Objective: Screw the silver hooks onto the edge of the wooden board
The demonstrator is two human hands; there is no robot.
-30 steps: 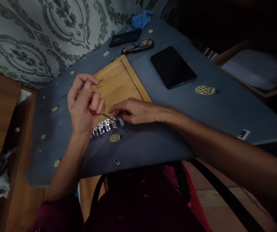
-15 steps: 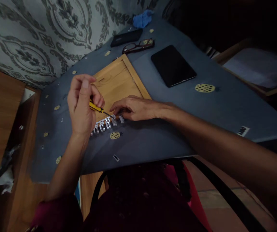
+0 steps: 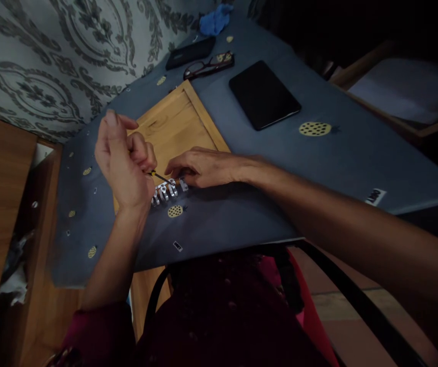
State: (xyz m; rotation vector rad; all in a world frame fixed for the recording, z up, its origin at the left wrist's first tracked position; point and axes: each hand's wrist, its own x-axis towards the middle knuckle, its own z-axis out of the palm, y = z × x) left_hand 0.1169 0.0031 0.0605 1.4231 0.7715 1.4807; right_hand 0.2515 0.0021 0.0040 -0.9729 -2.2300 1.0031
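Note:
My left hand (image 3: 125,163) is closed around a screwdriver (image 3: 152,174), whose yellow handle is mostly hidden by the fingers. The thin shaft slants down to the right, its tip at a row of shiny metal hooks (image 3: 163,192). These hooks lie along the near edge of a framed wooden board (image 3: 169,125). My right hand (image 3: 199,167) bends over that edge, its fingertips at the rightmost metal hook (image 3: 183,184), thumb and fingers closed around it. The left end of the row is behind my left hand.
A black tablet (image 3: 265,95) lies right of the board on the blue patterned tablecloth (image 3: 242,214). Behind are glasses (image 3: 209,66), a dark flat case (image 3: 190,53) and a blue cloth (image 3: 216,20). A patterned curtain (image 3: 51,61) hangs at the back left.
The whole view has shifted slightly. My left hand has turned, so less of the yellow handle shows. My right hand keeps its place at the right end of the hooks.

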